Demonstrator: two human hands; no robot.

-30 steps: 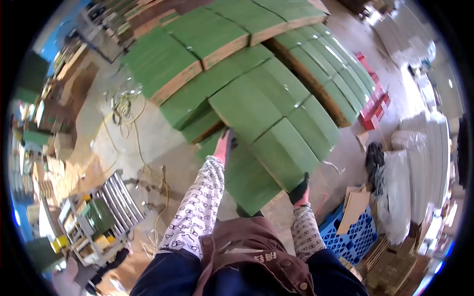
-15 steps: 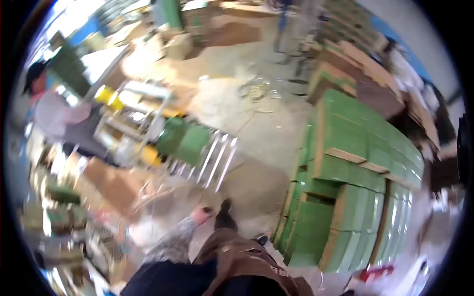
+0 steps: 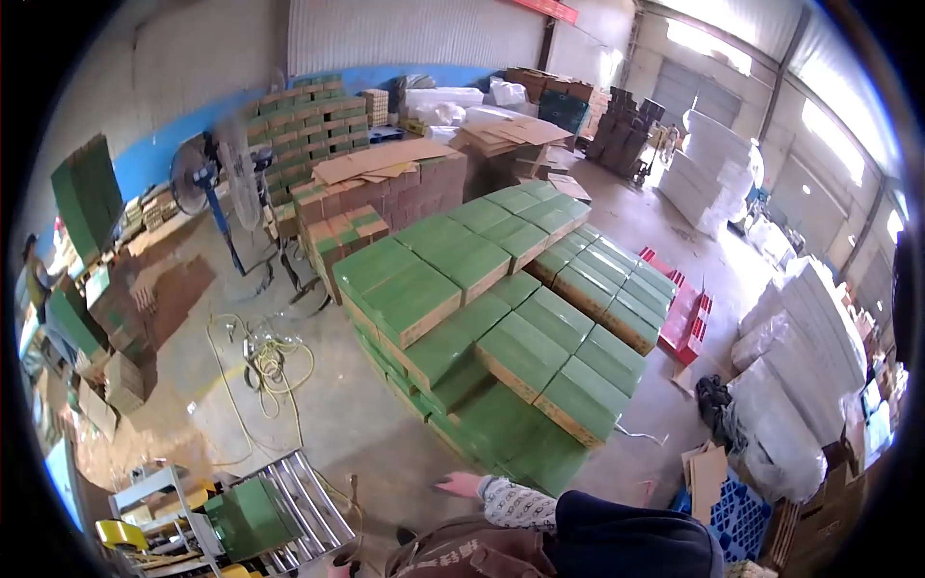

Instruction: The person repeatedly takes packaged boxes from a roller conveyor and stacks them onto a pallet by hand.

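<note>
My right hand (image 3: 462, 484), in a patterned cuff and navy sleeve, reaches leftward across my brown apron (image 3: 462, 554). Its fingers look stretched out, with nothing visible in them. Just beyond it rises a large stack of green-topped cartons (image 3: 511, 424); I see no clear contact with them. At the bottom edge, a sliver of my left hand (image 3: 339, 568) shows near a roller conveyor (image 3: 313, 496); its fingers are too cut off to read. One green carton (image 3: 249, 518) lies on the conveyor, beside a frame with yellow tape rolls (image 3: 120, 535).
Coiled yellow hose (image 3: 275, 371) lies on the floor near a standing fan (image 3: 198, 183). Brown cartons (image 3: 414, 193) stand behind the green stack. To the right are a red metal piece (image 3: 682, 313), a blue pallet (image 3: 737, 520) and wrapped white bundles (image 3: 776, 424). A person (image 3: 39, 279) stands far left.
My view has swung right and up, bringing the hall's back wall into sight. The conveyor has shifted to the lower left, the green stack toward the middle. My right hand has come into view.
</note>
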